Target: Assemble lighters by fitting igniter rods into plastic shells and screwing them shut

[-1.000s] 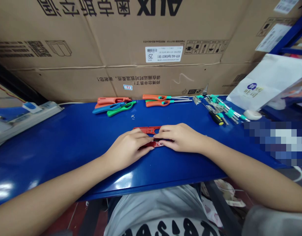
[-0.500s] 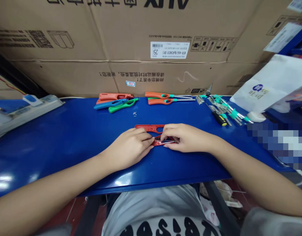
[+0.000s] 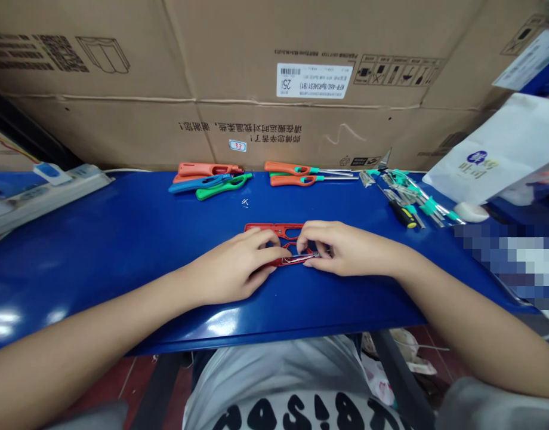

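Note:
A red lighter casing half point(image 3: 296, 259) lies in front of me, its hollow side up, with a thin white wire and a slim metal rod along it. My left hand point(image 3: 232, 266) grips its left end between thumb and fingers. My right hand point(image 3: 341, 246) has its fingers bent around the right end, pinching at the rod and wire; the fingertips are partly hidden. Just behind lies a second red casing half point(image 3: 274, 229) with a trigger opening, partly covered by my hands.
Orange, blue and green lighter casings point(image 3: 207, 179) lie at the back left. Orange lighters with metal tubes point(image 3: 301, 179) are at the back middle. Several teal-and-metal lighter parts point(image 3: 413, 194) and a black-yellow screwdriver point(image 3: 404, 216) lie right. A power strip point(image 3: 46, 197) stands left; a cardboard box point(image 3: 238, 71) forms the back.
My left fingers have spread a little, with the thumb resting over the casing's left end. My right hand has shifted slightly right, showing more of the wire and casing. The view has tilted slightly.

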Demonstrator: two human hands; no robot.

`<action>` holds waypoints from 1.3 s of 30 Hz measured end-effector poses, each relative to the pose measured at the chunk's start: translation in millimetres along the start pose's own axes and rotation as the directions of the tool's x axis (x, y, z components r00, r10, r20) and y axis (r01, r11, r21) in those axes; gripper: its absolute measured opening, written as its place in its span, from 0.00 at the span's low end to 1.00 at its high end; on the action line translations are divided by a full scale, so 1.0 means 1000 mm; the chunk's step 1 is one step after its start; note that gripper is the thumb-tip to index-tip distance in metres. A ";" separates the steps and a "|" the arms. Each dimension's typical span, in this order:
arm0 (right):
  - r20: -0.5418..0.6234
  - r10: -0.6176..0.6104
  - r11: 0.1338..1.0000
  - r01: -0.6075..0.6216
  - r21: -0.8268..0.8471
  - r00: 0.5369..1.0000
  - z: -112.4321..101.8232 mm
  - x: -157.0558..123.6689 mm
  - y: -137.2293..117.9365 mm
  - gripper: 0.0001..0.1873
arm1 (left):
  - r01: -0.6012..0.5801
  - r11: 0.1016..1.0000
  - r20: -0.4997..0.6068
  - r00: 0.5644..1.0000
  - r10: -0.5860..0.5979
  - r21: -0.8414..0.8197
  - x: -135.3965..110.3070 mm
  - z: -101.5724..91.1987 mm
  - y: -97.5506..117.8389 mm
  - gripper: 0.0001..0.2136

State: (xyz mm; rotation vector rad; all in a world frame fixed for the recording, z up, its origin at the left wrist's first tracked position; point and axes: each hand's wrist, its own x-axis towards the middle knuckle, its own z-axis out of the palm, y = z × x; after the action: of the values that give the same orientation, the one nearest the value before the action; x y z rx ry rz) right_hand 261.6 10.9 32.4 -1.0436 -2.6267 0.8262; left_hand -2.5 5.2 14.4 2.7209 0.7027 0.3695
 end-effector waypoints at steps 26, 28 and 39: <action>0.036 -0.092 0.996 0.092 -0.005 0.995 -0.001 -0.001 0.000 0.06 | -0.017 0.999 -0.018 1.000 0.016 -0.039 0.001 0.002 0.002 0.14; 0.073 -0.103 0.995 0.104 -0.004 0.992 -0.004 -0.003 -0.001 0.05 | -0.023 0.999 -0.017 1.000 0.022 -0.029 0.001 0.003 0.002 0.13; 0.021 -0.069 0.997 0.070 -0.025 0.997 0.004 0.004 -0.001 0.04 | -0.029 1.000 -0.027 0.999 0.028 -0.012 0.000 0.004 0.000 0.12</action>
State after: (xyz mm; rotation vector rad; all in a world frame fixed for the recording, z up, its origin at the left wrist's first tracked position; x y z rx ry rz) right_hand 256.9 11.1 29.3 -0.9488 -2.6803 0.7939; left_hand -1.7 4.5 11.0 2.7217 0.6672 0.4170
